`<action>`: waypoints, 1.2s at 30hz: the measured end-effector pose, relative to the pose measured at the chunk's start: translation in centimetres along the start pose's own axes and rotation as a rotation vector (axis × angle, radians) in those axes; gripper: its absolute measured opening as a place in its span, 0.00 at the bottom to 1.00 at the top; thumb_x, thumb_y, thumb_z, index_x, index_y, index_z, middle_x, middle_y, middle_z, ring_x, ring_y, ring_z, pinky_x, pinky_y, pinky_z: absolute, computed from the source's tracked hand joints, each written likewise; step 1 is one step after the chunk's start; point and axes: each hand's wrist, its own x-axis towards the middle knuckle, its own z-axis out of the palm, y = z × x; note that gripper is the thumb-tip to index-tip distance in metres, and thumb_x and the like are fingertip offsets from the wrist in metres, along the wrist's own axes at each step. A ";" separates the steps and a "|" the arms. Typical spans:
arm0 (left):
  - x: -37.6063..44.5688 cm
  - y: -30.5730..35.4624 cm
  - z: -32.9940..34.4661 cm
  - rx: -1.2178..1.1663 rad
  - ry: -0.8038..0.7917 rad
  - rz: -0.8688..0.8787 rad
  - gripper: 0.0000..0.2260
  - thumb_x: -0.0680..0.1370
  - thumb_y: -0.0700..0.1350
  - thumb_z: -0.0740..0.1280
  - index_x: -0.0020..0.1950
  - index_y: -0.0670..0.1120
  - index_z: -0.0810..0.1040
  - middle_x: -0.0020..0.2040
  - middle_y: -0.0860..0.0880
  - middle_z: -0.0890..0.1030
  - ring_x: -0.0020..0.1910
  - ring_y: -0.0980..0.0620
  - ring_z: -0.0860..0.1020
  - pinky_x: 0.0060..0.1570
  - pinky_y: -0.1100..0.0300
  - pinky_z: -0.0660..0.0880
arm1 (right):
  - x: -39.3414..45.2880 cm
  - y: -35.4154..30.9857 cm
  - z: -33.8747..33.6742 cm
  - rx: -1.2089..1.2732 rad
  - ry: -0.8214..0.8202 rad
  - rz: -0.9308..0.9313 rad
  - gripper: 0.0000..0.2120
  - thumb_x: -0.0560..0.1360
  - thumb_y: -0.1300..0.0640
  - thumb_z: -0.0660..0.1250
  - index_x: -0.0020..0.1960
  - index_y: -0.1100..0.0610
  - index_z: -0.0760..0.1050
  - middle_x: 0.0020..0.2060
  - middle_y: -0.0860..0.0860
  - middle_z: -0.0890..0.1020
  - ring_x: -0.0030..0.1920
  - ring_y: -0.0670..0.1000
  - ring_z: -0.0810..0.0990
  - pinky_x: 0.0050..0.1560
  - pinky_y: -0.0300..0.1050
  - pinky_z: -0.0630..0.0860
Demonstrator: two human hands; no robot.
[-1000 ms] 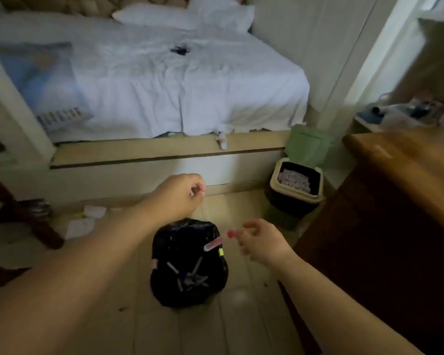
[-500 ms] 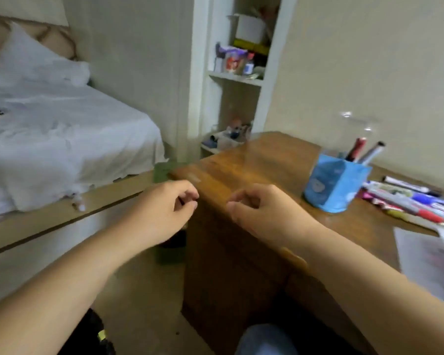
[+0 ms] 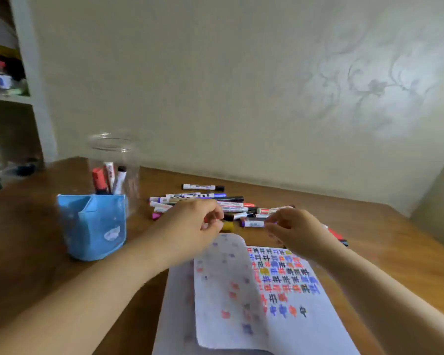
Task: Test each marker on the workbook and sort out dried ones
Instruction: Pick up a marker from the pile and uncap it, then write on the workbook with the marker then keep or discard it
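Wooden desk point(image 3: 36, 247) beneath patterned wall point(image 3: 292, 85) — both hands' fingers curled (grip unclear) over markers point(image 3: 210, 201).

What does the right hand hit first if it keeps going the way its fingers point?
Probably the white-labelled marker just beyond the right hand, at the near edge of the marker pile. Depth is unclear; the fingers may already touch it.

Workbook point(image 3: 280, 298) lies open flat on the desk, near edge. Right page carries rows of test marks in red, blue, black, orange and yellow; left page curls up, ink bleeding through. Loose markers point(image 3: 215, 201) lie in a heap just beyond the workbook, mostly white barrels with coloured caps, lying sideways. One white-barrelled, purple-ended marker point(image 3: 253, 223) lies nearest the workbook.
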 end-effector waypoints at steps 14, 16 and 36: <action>5.1 0.6 8.0 -0.022 -0.306 0.063 0.03 0.78 0.50 0.63 0.51 0.56 0.74 0.48 0.60 0.75 0.44 0.61 0.75 0.44 0.65 0.76 | 2.1 11.7 -1.2 -0.646 -0.015 0.118 0.17 0.80 0.57 0.58 0.66 0.47 0.72 0.65 0.47 0.74 0.63 0.52 0.66 0.58 0.44 0.69; 5.0 0.4 7.8 -0.025 -0.302 0.071 0.04 0.78 0.50 0.63 0.52 0.57 0.73 0.49 0.60 0.74 0.44 0.62 0.74 0.43 0.69 0.72 | 2.0 11.2 -1.1 -0.736 0.028 0.017 0.16 0.80 0.53 0.58 0.66 0.45 0.72 0.63 0.45 0.75 0.60 0.51 0.66 0.55 0.44 0.66; 1.1 -2.0 4.3 0.241 -0.333 0.220 0.10 0.81 0.53 0.54 0.59 0.54 0.70 0.54 0.56 0.75 0.53 0.58 0.72 0.53 0.57 0.71 | -2.4 1.0 4.0 -0.615 -0.128 -0.581 0.23 0.79 0.43 0.44 0.63 0.55 0.68 0.48 0.53 0.78 0.45 0.58 0.78 0.39 0.52 0.70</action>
